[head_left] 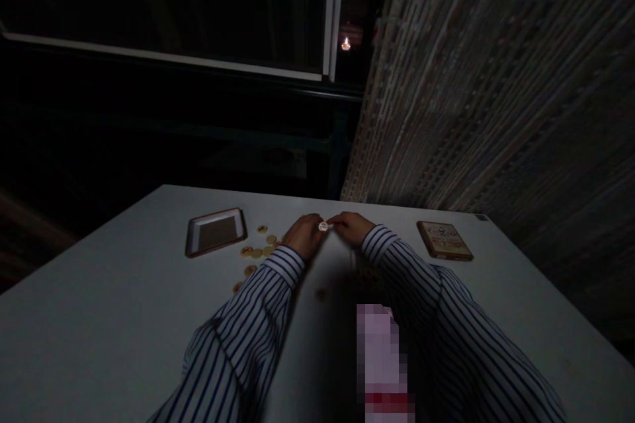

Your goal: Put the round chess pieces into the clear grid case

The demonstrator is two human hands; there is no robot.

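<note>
A small round xiangqi piece point(323, 226) with a dark character on its face is held up over the far half of the white table. My left hand point(304, 236) pinches it from the left, fingers closed. From the other side, my right hand point(353, 229) has its fingertips drawn together at the piece's edge; a pale sliver shows there. More round xiangqi pieces point(256, 253) lie loose to the left of my left hand, some partly hidden by the hand and sleeve. One dark piece point(321, 293) lies in shadow between my forearms.
An open box lid or shallow tray point(190, 242) lies at the left on the white table point(99, 291). A flat printed box point(445, 240) is at the right. Something dim, perhaps more pieces point(367, 272), is partly hidden by my right forearm. A string curtain point(446, 79) hangs behind.
</note>
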